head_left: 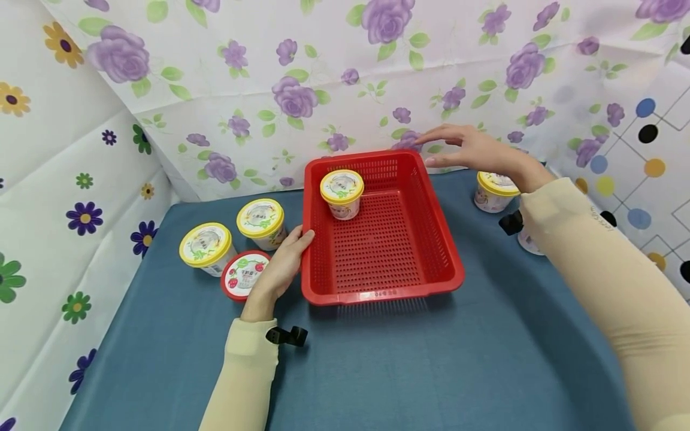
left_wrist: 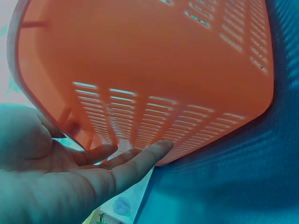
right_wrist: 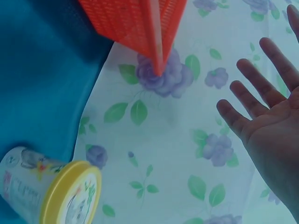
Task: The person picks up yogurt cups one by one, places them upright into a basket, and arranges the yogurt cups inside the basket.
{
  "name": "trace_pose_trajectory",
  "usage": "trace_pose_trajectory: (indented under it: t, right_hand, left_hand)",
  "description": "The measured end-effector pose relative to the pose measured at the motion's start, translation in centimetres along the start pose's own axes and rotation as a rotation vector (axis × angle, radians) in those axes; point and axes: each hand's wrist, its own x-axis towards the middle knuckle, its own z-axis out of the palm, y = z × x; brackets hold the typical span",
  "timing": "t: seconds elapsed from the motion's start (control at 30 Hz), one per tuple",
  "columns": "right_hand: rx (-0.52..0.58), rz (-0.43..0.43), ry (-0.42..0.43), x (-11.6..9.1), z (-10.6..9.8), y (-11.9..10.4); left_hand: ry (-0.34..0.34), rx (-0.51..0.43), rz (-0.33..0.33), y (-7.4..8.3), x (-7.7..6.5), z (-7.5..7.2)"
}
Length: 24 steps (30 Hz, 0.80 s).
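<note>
A red plastic basket (head_left: 377,239) with slotted walls sits at the middle of the table, and one yellow-lidded tub (head_left: 342,191) stands in its back left part. My left hand (head_left: 287,257) grips the basket's left side, thumb at the rim and fingers (left_wrist: 135,163) along the outer wall. Above and beyond the basket's back right corner is my right hand (head_left: 469,149), fingers spread and holding nothing. Another yellow-lidded tub (head_left: 495,190) stands near my right wrist; the right wrist view shows this tub (right_wrist: 51,186) from the side.
Left of the basket stand two yellow-lidded tubs (head_left: 260,218) (head_left: 206,245) and a red-lidded tub (head_left: 242,275), partly behind my left hand. One more tub (head_left: 530,242) is mostly hidden by my right sleeve. Flowered cloth (head_left: 302,120) rises behind the blue table (head_left: 409,359).
</note>
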Motion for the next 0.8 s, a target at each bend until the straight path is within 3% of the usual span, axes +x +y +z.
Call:
trace_pose_trajectory:
  t: [0.4, 0.8]
  right_hand:
    - [-0.067, 0.04, -0.023, -2.6, -1.3, 0.6]
    - [-0.121, 0.079, -0.026, -7.0, -2.6, 2.0]
  left_hand:
    - [0.002, -0.008, 0.001, -0.2, 0.1, 0.2]
    - [-0.003, -0.012, 0.018, 0.0, -0.1, 0.2]
